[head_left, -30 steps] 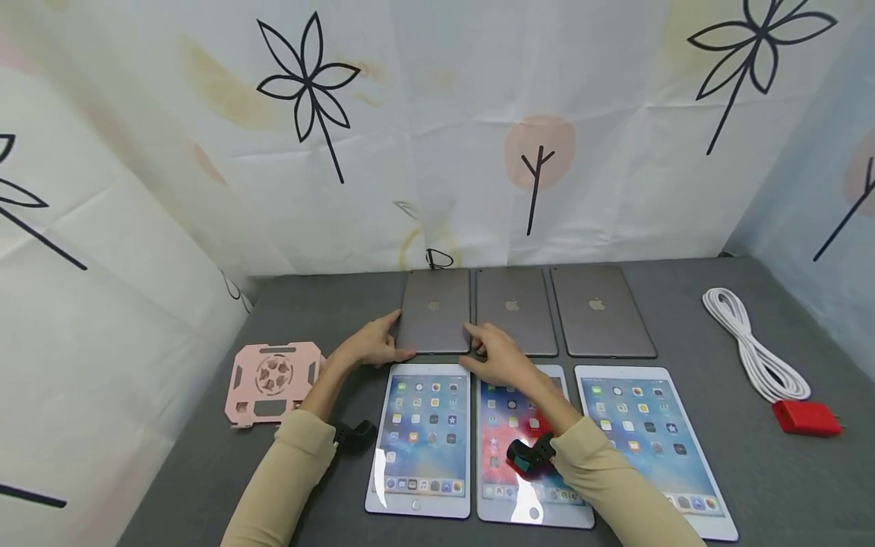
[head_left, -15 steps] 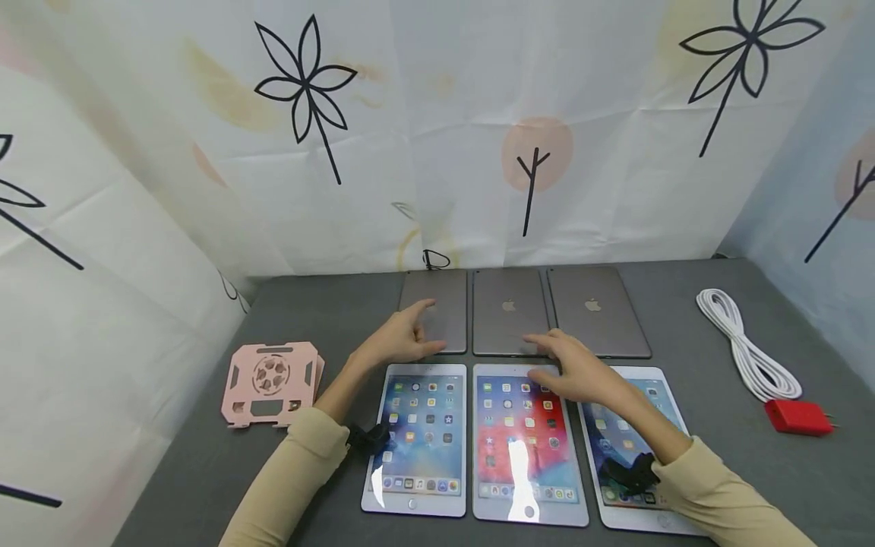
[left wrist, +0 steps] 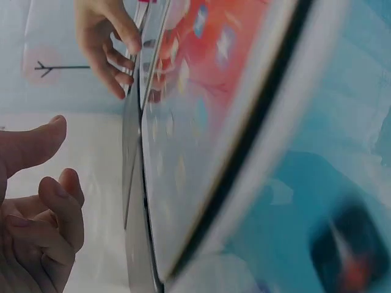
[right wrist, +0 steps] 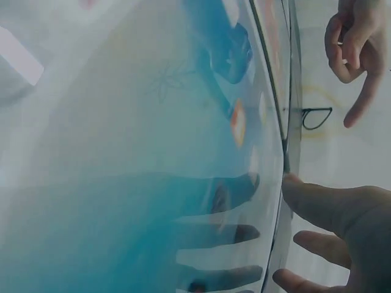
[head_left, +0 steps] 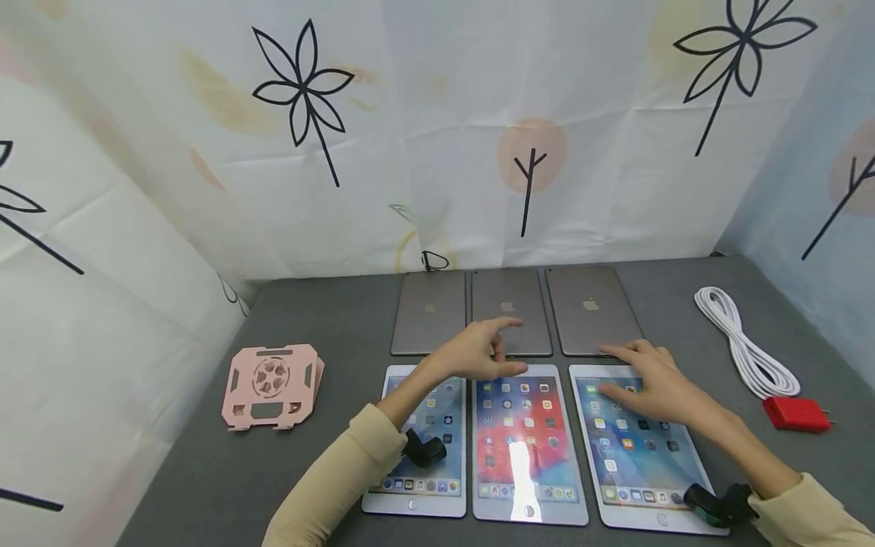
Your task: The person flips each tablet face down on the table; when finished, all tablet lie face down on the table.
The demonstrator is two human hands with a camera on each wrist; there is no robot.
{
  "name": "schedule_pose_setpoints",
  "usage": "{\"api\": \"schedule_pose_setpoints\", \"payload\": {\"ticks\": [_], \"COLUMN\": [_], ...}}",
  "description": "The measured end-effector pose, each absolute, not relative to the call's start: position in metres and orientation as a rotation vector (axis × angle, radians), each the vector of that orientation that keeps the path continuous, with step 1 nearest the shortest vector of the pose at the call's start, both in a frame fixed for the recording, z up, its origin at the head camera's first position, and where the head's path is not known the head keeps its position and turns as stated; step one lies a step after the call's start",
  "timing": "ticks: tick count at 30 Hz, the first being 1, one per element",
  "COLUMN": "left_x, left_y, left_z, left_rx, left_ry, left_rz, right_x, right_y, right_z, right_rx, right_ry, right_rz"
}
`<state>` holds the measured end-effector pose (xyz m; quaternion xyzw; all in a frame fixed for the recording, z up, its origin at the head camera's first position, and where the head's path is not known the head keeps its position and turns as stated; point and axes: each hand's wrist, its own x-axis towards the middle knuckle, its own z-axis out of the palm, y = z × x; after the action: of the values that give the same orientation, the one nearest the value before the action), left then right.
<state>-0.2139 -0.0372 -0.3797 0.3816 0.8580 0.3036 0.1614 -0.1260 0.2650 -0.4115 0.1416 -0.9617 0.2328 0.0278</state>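
Note:
My left hand point(head_left: 478, 353) hovers over the lower part of the middle grey tablet point(head_left: 491, 304), index finger stretched out, thumb apart, other fingers bent; it holds nothing. In the left wrist view the same hand point(left wrist: 40, 207) shows an empty gap between thumb and fingers. My right hand point(head_left: 652, 384) is over the seam between the right grey tablet point(head_left: 588, 323) and the right white tablet point(head_left: 632, 456), fingers spread; contact cannot be told. Grey tablets lie back side up with an apple logo. The middle white tablet point(head_left: 529, 456) lies screen up and lit.
The left grey tablet point(head_left: 424, 334) completes the back row; the left white tablet point(head_left: 410, 501) lies partly under my left forearm. A pink slotted stand point(head_left: 270, 387) is at the left. At the right lie a coiled white cable point(head_left: 745, 342) and a red plug point(head_left: 796, 414).
Both hands have moved right: the left from the left grey tablet to the middle one, the right from between the left and middle grey tablets to the right one. The tablets keep their rows.

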Motion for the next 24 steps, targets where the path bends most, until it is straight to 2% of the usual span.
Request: {"api": "schedule_pose_setpoints", "payload": {"ticks": [9,24], "left_x": [-0.205,-0.199], "left_y": [0.004,0.04], "left_z": [-0.386,-0.412], "left_rx": [1.1,1.039], "left_ry": [2.436,2.576], "left_rz": [0.859,0.634], "right_x": [-0.115,-0.11], "right_y": [0.293,0.309], "right_z": [-0.417,-0.421], "right_rx": [0.272,0.126], "right_ry": [-3.044,-3.149], "right_rz": [0.609,0.64]}}
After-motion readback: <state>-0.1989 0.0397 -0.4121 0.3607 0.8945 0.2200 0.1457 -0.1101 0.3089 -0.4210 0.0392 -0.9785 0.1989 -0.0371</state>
